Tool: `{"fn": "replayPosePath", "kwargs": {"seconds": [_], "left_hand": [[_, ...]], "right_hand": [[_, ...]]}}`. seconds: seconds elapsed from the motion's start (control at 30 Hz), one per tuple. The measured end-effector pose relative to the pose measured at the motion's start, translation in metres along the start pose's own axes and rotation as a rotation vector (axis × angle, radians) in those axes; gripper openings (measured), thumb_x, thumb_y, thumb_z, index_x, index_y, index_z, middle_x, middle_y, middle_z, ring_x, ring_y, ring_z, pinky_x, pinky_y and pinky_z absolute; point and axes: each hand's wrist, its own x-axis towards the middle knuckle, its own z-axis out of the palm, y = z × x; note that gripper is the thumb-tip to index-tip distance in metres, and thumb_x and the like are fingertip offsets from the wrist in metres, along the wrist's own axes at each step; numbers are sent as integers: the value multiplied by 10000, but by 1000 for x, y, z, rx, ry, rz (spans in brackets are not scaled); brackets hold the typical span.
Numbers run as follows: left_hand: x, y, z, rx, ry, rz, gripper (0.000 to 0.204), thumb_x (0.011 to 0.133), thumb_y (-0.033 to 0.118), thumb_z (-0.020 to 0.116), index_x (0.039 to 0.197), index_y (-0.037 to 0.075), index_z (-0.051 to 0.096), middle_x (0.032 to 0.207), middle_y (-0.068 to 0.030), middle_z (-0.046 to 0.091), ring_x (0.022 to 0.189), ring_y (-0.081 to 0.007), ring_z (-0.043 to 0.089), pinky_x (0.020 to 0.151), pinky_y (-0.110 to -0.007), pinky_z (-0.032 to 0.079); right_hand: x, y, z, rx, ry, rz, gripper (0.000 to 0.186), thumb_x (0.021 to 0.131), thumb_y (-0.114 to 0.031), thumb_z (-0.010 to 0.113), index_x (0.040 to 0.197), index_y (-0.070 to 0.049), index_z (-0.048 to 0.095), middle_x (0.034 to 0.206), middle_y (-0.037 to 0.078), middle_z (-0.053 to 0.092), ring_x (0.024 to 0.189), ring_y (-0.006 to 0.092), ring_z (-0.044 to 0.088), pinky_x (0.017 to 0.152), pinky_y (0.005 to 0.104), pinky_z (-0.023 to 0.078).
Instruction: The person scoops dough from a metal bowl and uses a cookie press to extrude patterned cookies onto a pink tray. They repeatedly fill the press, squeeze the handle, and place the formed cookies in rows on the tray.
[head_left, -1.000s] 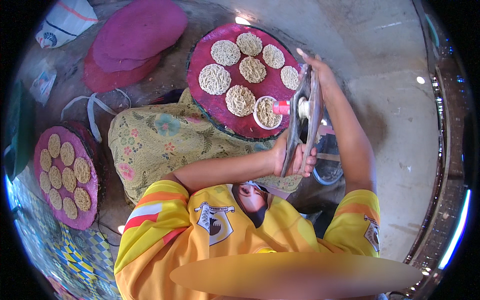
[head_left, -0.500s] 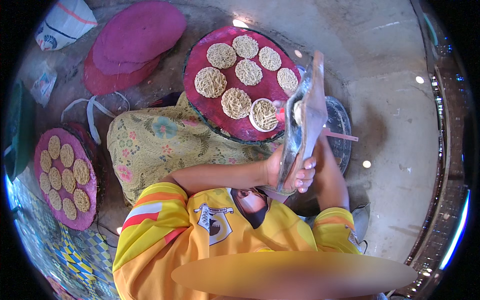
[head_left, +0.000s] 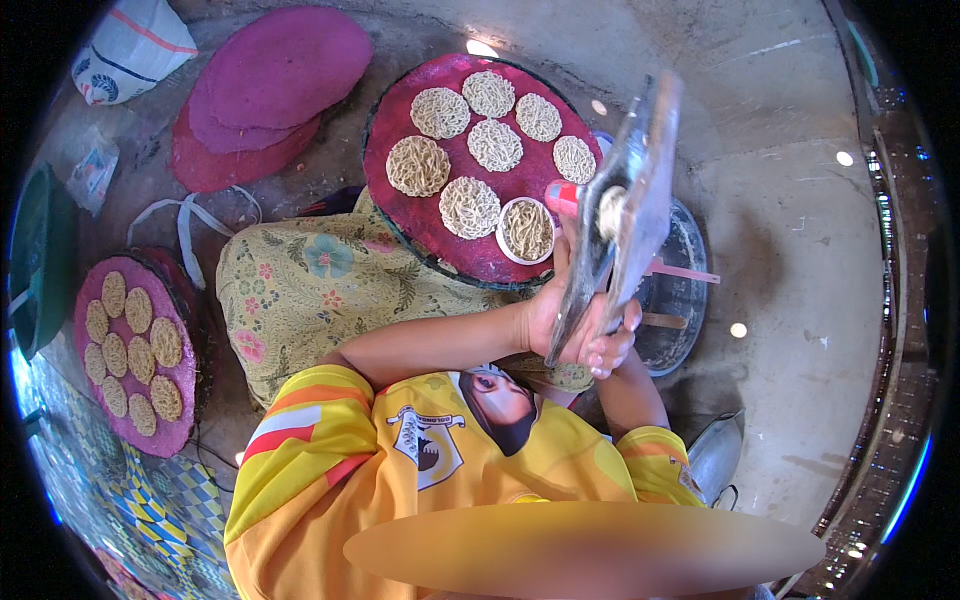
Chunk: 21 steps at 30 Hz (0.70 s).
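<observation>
My left hand [head_left: 560, 320] grips the lower end of a metal-and-wood press with two long bars [head_left: 650, 190]. A pale piece sits between the bars, with a red cylinder [head_left: 563, 197] jutting left. My right forearm [head_left: 630, 390] runs up behind the press and left hand; that hand is mostly hidden. Under the cylinder, at the near edge of a round magenta board [head_left: 400, 200], is a white ring [head_left: 526, 230] filled with pale noodle strands. Several lacy noodle discs [head_left: 469, 208] lie on the same board, which rests by my floral-cloth-covered lap [head_left: 290, 300].
At left stand a board of several tan discs [head_left: 175, 430] and a green tub [head_left: 40, 260]. Magenta mats [head_left: 280, 60], a white sack [head_left: 130, 50] and a cloth strip [head_left: 190, 225] lie behind. A dark basin [head_left: 675, 340] with sticks is right of the press; a concrete wall curves around.
My right hand has left the press's upper end and moved down behind it, its arm drawing inward. The press has tilted, its upper end rising right, uncovering more of the basin.
</observation>
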Motion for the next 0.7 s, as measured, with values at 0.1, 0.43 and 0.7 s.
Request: {"fn": "replayPosePath", "kwargs": {"seconds": [0.1,0.43,0.7], "left_hand": [[5,-6,-5,36,-49,-56,733,783,690,294,1017,33,519,626,-89,449,575,-205,443,584,-325,363],[8,-22,-17,36,-22,-276,806,745,754,258,1008,47,544,624,-85,481,559,-194,444,569,-306,367],[3,-29,-13,-10,37,-302,803,782,706,208,985,-1,530,594,-78,444,547,-196,429,559,-322,366]], "right_hand": [[-3,2,-8,-225,-45,-78,722,713,-441,629,1294,-69,417,1405,231,208,1275,378,232,1050,515,133],[13,2,-41,-2024,-685,-87,661,716,-487,629,1242,-110,495,1378,164,323,1243,397,298,1001,495,236],[12,16,-35,-1976,-276,67,1056,587,-437,764,1377,-26,196,1236,154,475,1117,345,431,946,487,267]]}}
